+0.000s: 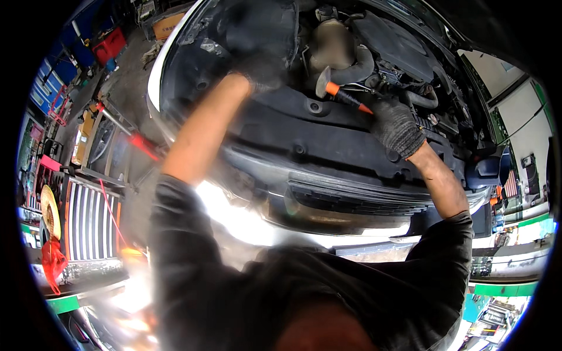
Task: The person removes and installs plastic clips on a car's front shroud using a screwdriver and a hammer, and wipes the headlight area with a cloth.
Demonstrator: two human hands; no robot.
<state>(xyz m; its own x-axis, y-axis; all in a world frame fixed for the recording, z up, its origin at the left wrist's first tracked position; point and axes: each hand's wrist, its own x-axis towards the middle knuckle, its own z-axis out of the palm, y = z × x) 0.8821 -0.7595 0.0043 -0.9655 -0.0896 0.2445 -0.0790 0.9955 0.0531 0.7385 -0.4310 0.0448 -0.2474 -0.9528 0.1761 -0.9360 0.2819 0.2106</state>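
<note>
My right hand (399,126), in a dark knit glove, is closed around the end of a hammer-like tool (349,99). The tool has an orange-and-black handle and a pale grey head, which points up and left over the engine bay's front. My left hand (263,71), also gloved in black, is over the left side of the bay. Motion smears its fingers, so whether it holds anything cannot be made out. Beneath both hands lies the black plastic front cover (275,126) of a car with its hood up. Behind the tool sits a tan metal heat shield (332,44) beside a curved grey pipe (360,64).
A black engine cover (395,44) fills the bay's right rear. The grille (351,202) and bumper are between my body and the bay. On the floor at left are a red-handled jack (140,145) and a metal frame. A red cabinet (109,45) stands farther back.
</note>
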